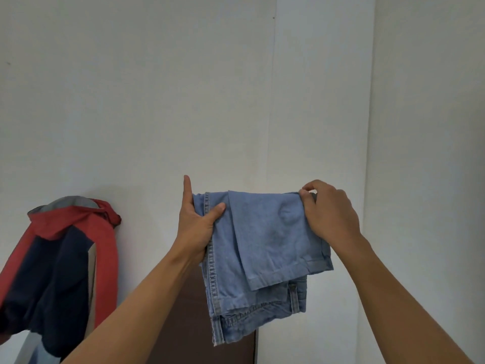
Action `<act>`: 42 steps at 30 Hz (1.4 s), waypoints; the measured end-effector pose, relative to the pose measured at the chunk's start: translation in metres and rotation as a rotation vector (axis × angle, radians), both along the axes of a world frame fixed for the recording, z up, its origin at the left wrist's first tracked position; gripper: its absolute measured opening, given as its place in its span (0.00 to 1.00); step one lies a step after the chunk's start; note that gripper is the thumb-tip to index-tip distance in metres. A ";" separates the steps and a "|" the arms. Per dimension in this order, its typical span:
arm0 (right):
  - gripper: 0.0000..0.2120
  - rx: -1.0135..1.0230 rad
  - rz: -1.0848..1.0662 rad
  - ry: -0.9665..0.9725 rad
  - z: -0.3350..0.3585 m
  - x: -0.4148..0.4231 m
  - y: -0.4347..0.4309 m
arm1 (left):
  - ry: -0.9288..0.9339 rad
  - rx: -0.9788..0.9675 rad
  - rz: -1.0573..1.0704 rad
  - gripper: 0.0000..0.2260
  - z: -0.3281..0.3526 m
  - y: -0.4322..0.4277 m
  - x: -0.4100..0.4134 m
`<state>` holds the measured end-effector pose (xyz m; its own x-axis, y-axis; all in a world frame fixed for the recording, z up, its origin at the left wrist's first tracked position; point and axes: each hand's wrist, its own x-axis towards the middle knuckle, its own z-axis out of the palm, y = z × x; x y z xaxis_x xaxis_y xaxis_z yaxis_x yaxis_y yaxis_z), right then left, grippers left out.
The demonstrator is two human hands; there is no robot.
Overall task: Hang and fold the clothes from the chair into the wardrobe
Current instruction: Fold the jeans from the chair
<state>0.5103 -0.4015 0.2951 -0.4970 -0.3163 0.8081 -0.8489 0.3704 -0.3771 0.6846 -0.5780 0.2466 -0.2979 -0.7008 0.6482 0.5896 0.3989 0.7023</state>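
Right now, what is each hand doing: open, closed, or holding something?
Left hand: grips the left edge of the folded jeans, thumb in front.
Right hand: pinches the top right corner of the folded jeans.

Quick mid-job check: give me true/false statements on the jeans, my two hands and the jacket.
1. The left hand and the right hand both hold the jeans. True.
2. The jeans hang unfolded at full length. False: they are folded over in layers.
3. A red and navy jacket hangs to the left of the jeans. True.
4. The jeans lie on a shelf. False: they are held up in the air before the white wall.
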 end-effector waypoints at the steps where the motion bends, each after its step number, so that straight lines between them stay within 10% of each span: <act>1: 0.11 -0.054 0.005 0.015 0.005 0.003 0.001 | -0.018 -0.008 0.008 0.45 0.000 0.000 0.000; 10: 0.13 -0.399 1.098 -0.839 0.006 0.033 0.010 | -0.034 0.071 0.055 0.54 0.002 0.013 -0.006; 17: 0.26 -0.183 1.153 -0.971 -0.015 0.020 0.026 | -0.037 0.089 0.058 0.56 0.006 0.010 -0.009; 22: 0.34 0.003 0.522 -0.463 -0.028 0.010 0.031 | -0.011 0.074 0.028 0.50 0.008 0.003 -0.005; 29: 0.22 0.023 1.044 -1.035 -0.039 0.003 0.022 | -0.054 -0.038 -0.024 0.56 0.008 0.001 0.000; 35: 0.41 0.169 0.915 -0.652 -0.025 -0.014 0.029 | -0.109 -0.086 -0.017 0.51 0.012 -0.007 0.008; 42: 0.23 0.077 0.649 -0.401 -0.023 -0.004 0.018 | -0.072 -0.029 -0.033 0.53 0.005 -0.010 0.001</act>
<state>0.5058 -0.3833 0.2722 -0.4429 -0.6931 0.5687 -0.7090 -0.1175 -0.6953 0.6854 -0.5879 0.2519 -0.3677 -0.6706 0.6443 0.5511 0.4009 0.7318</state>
